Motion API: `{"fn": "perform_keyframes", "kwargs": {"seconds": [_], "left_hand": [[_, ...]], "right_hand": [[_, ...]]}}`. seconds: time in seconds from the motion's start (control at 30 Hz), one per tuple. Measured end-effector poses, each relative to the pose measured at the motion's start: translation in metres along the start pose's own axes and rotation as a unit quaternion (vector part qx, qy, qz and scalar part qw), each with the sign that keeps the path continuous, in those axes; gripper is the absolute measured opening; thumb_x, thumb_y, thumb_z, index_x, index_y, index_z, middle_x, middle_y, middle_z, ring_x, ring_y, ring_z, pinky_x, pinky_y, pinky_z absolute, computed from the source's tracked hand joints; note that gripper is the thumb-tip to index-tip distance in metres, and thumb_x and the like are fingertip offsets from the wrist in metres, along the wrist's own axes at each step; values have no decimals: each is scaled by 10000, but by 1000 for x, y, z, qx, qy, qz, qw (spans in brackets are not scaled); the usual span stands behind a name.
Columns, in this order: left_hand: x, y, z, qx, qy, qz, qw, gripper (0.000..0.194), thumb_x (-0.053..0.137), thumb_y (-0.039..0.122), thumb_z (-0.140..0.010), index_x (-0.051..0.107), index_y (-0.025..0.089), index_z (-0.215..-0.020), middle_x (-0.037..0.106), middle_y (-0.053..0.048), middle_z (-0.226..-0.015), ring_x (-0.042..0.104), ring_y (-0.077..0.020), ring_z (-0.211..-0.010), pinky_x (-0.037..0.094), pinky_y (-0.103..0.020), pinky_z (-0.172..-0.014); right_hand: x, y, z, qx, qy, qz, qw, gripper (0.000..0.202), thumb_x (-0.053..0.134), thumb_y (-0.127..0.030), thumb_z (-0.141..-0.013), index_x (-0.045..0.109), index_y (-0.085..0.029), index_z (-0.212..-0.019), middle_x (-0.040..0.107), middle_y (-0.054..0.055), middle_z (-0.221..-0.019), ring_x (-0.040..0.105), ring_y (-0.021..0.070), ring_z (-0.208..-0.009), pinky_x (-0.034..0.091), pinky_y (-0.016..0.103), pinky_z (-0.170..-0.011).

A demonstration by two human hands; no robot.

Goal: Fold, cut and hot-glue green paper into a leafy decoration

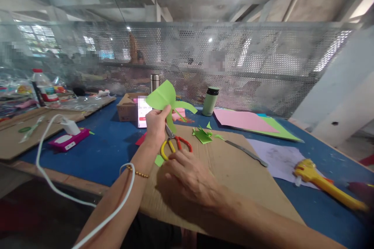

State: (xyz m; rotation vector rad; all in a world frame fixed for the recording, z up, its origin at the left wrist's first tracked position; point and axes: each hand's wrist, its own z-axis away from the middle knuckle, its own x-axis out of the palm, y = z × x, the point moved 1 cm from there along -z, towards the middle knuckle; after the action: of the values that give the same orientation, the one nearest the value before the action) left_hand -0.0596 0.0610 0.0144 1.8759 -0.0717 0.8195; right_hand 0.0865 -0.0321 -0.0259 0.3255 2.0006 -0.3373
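Observation:
My left hand (157, 125) pinches a cut green paper piece (163, 95) between thumb and fingers, raised above the work surface. Curved strips hang from the paper to the right and downward. Scissors (176, 142) with one yellow and one red handle lie under my right hand (187, 169), their blades pointing up toward the paper near my left hand. The fingers of my right hand are curled at the handles; their tips are partly hidden. Folded green scraps (202, 135) rest on the cardboard sheet (233, 179), and a grey craft knife (245, 152) lies to their right.
On the blue table (99, 159) stand a green flask (210, 102) and a cardboard box (127, 107). Pink paper (245, 120) lies at the back right, a yellow glue gun (327, 183) at the right. A white cable (43, 167) crosses my left forearm.

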Motion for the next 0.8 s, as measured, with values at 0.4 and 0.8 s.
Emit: {"fn": "perform_keyframes", "kwargs": {"seconds": [0.4, 0.8], "left_hand": [[-3, 0, 0, 20, -16, -14, 1000, 248, 844, 306, -606, 674, 126, -601, 617, 3, -468, 496, -99, -344, 422, -224, -374], [0, 0, 8, -12, -12, -35, 999, 248, 854, 294, -642, 689, 109, -653, 697, -54, -619, 581, -119, -421, 476, -247, -437]], "right_hand": [[-8, -14, 40, -18, -135, -98, 986, 804, 445, -647, -979, 367, -88, -1552, 408, 180, -1594, 310, 245, -1510, 175, 429, -1273], [-32, 26, 76, 193, -32, 88, 977, 490, 566, -513, -973, 622, -168, -1315, 554, 197, -1452, 431, 385, -1414, 352, 659, -1142]]}}
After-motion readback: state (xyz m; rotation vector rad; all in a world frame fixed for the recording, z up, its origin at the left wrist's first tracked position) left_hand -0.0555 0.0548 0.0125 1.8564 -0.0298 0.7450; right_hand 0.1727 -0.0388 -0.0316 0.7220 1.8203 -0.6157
